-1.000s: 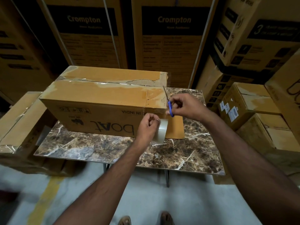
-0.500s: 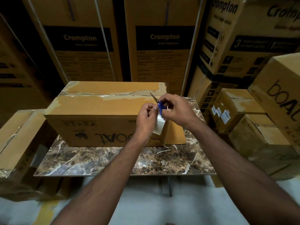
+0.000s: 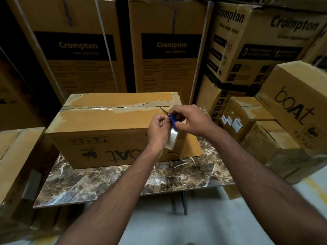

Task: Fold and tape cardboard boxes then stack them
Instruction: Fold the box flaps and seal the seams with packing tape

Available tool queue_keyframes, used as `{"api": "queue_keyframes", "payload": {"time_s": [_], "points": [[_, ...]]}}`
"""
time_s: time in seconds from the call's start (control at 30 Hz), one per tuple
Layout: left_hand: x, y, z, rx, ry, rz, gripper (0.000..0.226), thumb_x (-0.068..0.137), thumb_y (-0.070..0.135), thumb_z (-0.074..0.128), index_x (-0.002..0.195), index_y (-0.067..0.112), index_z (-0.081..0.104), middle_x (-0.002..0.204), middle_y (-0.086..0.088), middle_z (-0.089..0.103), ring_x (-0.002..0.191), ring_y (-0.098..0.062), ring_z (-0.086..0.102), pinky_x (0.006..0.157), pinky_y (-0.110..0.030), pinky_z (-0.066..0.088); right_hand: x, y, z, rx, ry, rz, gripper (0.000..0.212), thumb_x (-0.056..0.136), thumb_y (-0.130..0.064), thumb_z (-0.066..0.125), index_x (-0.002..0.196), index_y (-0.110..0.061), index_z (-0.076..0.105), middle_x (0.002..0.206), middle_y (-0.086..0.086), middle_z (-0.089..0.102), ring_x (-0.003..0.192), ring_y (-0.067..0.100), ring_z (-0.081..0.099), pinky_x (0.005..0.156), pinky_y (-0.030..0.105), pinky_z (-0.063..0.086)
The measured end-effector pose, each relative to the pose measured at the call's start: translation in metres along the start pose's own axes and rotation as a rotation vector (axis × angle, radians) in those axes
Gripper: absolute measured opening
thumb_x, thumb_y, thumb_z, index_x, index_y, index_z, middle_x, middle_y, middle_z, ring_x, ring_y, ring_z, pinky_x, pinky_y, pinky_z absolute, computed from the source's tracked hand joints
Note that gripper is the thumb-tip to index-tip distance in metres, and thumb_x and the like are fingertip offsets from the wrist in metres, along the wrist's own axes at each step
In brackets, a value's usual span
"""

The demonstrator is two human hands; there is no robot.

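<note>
a long brown boat carton (image 3: 99, 137) is laid lengthwise on a marble-patterned table (image 3: 123, 181), its printed logo and handling symbols seen upside down on the near face. its top flaps are closed, and a strip of clear tape (image 3: 106, 109) is run along the centre seam; patches of the brown top layer are torn away, with corrugation exposed near the far right corner. at the carton's right end a flap (image 3: 192, 147) is seen lying flat on the table.

over that right end, the left hand (image 3: 158, 129) is held with fingers curled, and a roll of clear tape (image 3: 172, 139) is gripped below it. the right hand (image 3: 187, 121) is closed round small blue-handled scissors (image 3: 170, 117), whose blade tip is pointed up and left over the carton top. the two hands are nearly touching.

the roll is largely covered by the left hand and only its pale side can be made out. whether the scissor blades are parted cannot be told. the tape stretch between roll and carton is hidden behind the fingers. the table legs are mostly covered by the forearms.
</note>
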State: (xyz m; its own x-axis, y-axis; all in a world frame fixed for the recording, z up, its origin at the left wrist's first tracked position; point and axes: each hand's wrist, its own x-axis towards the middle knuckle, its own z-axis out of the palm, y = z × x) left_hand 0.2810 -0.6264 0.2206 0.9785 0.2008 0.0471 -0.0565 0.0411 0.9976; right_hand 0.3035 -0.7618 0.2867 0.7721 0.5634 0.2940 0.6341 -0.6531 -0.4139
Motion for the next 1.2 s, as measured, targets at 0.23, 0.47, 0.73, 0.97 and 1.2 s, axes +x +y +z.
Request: {"api": "queue_keyframes", "payload": {"time_s": [0.23,0.47,0.73,0.97,1.2], "points": [[0.014,0.000,-0.006,0.014,-0.109,-0.054,0.039,0.104,0.017,0.048,0.140,0.032,0.054,0.102,0.002,0.066,0.092,-0.018,0.063,0.084,-0.037,0.055,-0.005,0.002,0.008,-0.015,0.055,0.042,0.030,0.080,-0.003,0.072,0.108,-0.016,0.072,0.088,-0.009,0.068,0.079,0.006,0.061,0.071,0.008,0.041],[0.036,0.024,0.000,0.132,-0.097,0.043,0.033,0.102,0.007,0.033,0.096,0.025,0.059,0.103,-0.001,0.064,0.084,-0.020,0.057,0.065,-0.031,0.046,-0.002,0.010,0.020,0.065,0.391,0.111,0.037,0.087,-0.008,0.075,0.123,-0.013,0.069,0.110,-0.001,0.074,0.100,0.011,0.070,0.092,0.035,0.058],[0.076,0.048,-0.001,0.088,-0.079,0.043,0.026,0.105,0.018,0.041,0.106,0.017,0.067,0.103,0.007,0.060,0.089,-0.014,0.056,0.062,-0.027,0.051,0.027,0.027,0.010,0.122,0.390,0.375,0.043,0.092,-0.008,0.068,0.134,-0.014,0.058,0.099,-0.001,0.071,0.093,0.014,0.066,0.081,0.026,0.049],[0.129,0.033,0.026,0.464,-0.044,0.363,0.014,0.101,0.031,0.053,0.100,0.022,0.063,0.105,0.000,0.062,0.092,-0.015,0.061,0.077,-0.038,0.057,0.058,0.063,0.022,0.159,0.363,0.297,0.014,0.089,-0.011,0.072,0.101,-0.017,0.073,0.087,-0.005,0.071,0.078,0.007,0.064,0.070,0.021,0.048],[0.192,0.004,0.024,0.832,0.184,0.532,0.019,0.102,0.020,0.050,0.111,0.014,0.066,0.114,-0.006,0.057,0.096,-0.021,0.056,0.080,-0.037,0.048,0.098,0.135,0.030,0.151,0.319,0.418,0.041,0.100,-0.027,0.059,0.138,-0.010,0.058,0.134,0.006,0.063,0.122,0.021,0.059,0.102,0.037,0.049]]}}
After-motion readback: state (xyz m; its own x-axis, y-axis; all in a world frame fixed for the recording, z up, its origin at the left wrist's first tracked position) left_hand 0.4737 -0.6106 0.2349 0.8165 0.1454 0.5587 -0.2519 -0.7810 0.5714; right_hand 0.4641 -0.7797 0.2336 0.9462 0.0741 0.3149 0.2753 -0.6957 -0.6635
